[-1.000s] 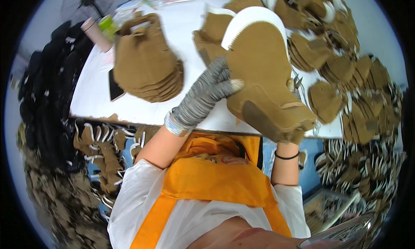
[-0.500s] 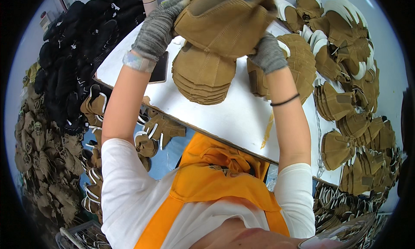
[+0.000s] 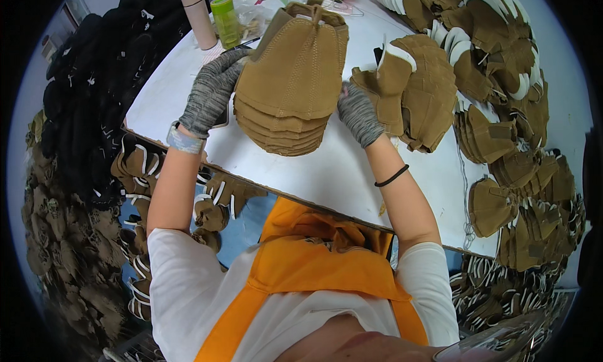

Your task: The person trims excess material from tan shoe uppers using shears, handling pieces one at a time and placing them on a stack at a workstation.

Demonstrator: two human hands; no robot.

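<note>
Brown stack: 1, between 2 gloved hands.

Before me spreads a white table, its thin brown near edge slanting closer to me toward the right. Beneath that edge I see a patch of blue floor. A plain, pale bluish wall rises to my right. Cool light brightens the tabletop, with soft shadows.
</note>
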